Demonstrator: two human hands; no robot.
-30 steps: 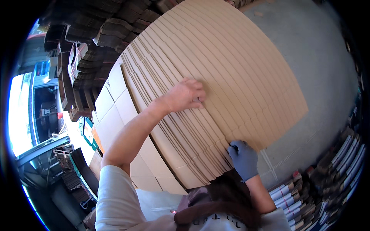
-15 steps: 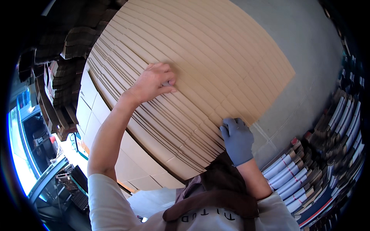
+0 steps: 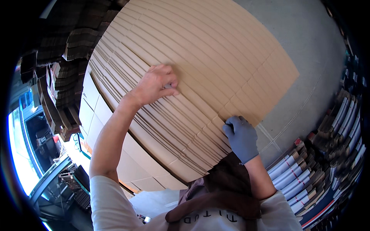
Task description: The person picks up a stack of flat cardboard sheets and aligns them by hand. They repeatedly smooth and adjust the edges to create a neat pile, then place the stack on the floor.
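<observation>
Overlapping flat cardboard sheets (image 3: 216,50) fan out in a brown stack before me, their edges lying in staggered rows. My left hand (image 3: 158,82), bare, is closed with fingers curled over the edge of a cardboard sheet near the stack's middle. A small greyish patch shows inside those fingers, too small to make out. At the stack's near right edge, my right hand (image 3: 242,138) wears a grey glove. Its fingers are bent and closed on the side edge of the sheets; the fingertips are partly hidden.
Below the fanned sheets on the left stand pale cardboard blocks (image 3: 144,154). Dark stacked cardboard and pallets (image 3: 67,119) rise at far left. Bundled white-and-brown flat packs (image 3: 293,177) lie at right on the grey floor (image 3: 304,50). A brown apron (image 3: 227,175) covers my front.
The view has shifted slightly, so everything sits a little to the right. Both hands keep their places on the sheets, with hardly any visible movement.
</observation>
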